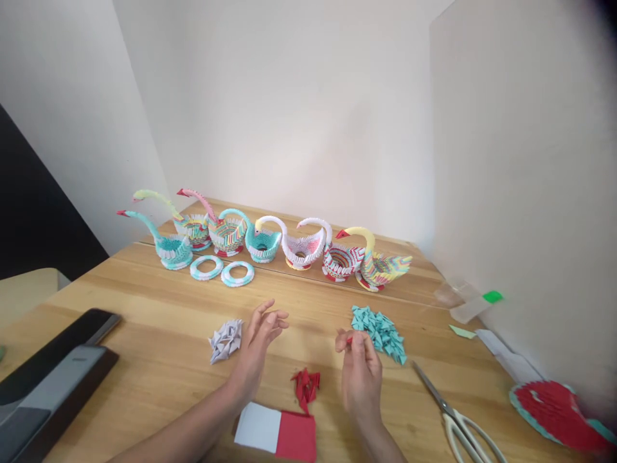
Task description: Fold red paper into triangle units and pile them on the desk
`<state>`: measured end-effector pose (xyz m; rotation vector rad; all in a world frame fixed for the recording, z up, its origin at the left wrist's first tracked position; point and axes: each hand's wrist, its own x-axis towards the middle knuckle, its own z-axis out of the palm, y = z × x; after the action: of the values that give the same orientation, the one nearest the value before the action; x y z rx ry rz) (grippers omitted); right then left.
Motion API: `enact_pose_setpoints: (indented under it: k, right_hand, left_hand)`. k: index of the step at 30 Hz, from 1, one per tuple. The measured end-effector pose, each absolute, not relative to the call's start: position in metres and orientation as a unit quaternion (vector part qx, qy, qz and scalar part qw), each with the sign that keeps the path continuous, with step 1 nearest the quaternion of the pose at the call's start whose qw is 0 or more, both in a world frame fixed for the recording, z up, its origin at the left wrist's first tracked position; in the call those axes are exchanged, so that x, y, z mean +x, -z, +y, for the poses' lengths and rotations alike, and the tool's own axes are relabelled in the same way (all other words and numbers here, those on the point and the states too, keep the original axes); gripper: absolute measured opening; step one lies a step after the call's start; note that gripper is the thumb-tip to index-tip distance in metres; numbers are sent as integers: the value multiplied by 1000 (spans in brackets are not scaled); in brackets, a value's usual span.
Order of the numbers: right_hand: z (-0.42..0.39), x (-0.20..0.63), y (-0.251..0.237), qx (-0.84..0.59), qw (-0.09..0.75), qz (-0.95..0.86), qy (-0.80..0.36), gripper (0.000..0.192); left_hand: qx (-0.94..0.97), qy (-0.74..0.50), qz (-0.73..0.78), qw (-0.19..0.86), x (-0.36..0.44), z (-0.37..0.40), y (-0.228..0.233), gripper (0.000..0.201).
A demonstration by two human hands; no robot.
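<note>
My left hand (258,350) hovers over the wooden table (154,321) with its fingers spread and nothing in it, just right of a small heap of white folded paper pieces (225,339). My right hand (359,370) pinches a tiny red folded paper piece (349,340) between thumb and fingers. A pile of teal folded pieces (380,331) lies just beyond that hand. Between the hands sits a small heap of red folded pieces (306,387). A red and white paper sheet (277,434) lies near my wrists.
A row of paper swans (263,241) stands along the back, with two teal-white rings (222,270) in front. Scissors (457,418) lie at right, a red heart-shaped paper piece (554,408) farther right. A dark tablet (45,379) rests at left.
</note>
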<state>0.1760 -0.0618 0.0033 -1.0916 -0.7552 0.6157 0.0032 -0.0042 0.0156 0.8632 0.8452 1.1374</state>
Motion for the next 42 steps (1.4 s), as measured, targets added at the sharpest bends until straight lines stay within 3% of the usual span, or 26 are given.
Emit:
enact_pose_setpoints:
  k: [6, 11, 19, 24, 33, 42]
  right_hand:
    - [-47, 187, 10, -540, 709, -226, -393, 39]
    - [-44, 188, 15, -548, 683, -239, -420, 40]
    - [-60, 178, 2, -602, 621, -444, -234, 40]
    - [-55, 172, 0, -613, 549, -438, -362, 43]
    - [-52, 177, 6, -598, 575, -383, -405, 43]
    - [-57, 180, -1, -615, 598, -452, -243, 37]
  left_hand:
    - [305, -479, 387, 726, 8, 2, -6, 65]
    - [316, -468, 386, 729, 7, 3, -7, 67]
    - [407, -438, 403, 693, 6, 5, 3, 62]
    - [433, -430, 407, 680, 7, 8, 13, 58]
    - [451, -416, 405, 678, 7, 8, 9, 56]
    - [462, -402, 398, 683, 8, 9, 12, 56]
